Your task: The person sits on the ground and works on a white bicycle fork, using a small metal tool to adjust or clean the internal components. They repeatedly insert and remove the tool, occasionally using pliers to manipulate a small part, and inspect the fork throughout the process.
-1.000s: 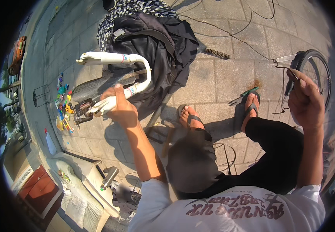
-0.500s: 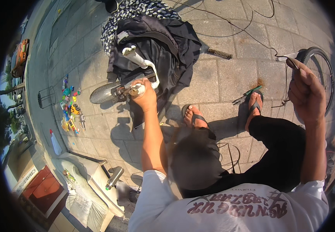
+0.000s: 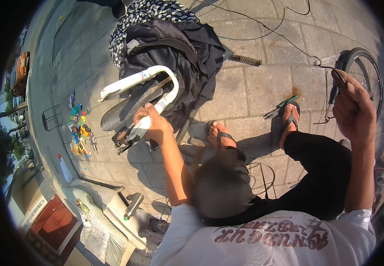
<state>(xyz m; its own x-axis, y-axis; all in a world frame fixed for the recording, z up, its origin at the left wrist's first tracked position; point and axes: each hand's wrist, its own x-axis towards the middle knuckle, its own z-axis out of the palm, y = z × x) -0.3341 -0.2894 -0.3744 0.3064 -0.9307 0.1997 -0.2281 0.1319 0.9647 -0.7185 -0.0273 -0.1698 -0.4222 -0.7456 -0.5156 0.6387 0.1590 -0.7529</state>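
My left hand (image 3: 154,125) is closed around one leg of a white bicycle fork (image 3: 125,84). The fork's rounded crown points up and right, and its two legs run toward the left. A small dark metal fitting (image 3: 122,138) sits at the end of the gripped leg. Behind the fork is a dark, rounded mudguard-like piece (image 3: 114,114); whether it is attached I cannot tell. Over on the right, my right hand (image 3: 356,106) is raised, pinching the end of a thin black cable (image 3: 267,27) that seems to trail away across the paving.
A black jacket (image 3: 201,42) lies heaped on flowered cloth (image 3: 156,11) beneath the fork, with a coil spring (image 3: 247,59) beside it. Green-handled pliers (image 3: 285,104) lie near my sandalled foot. A bicycle wheel (image 3: 380,84) stands far right. Small toys (image 3: 85,129) are scattered left.
My left hand has turned the fork, so both legs now show lengthwise, and has shifted slightly left and nearer to me. My right hand keeps its pinch on the cable, almost unmoved.
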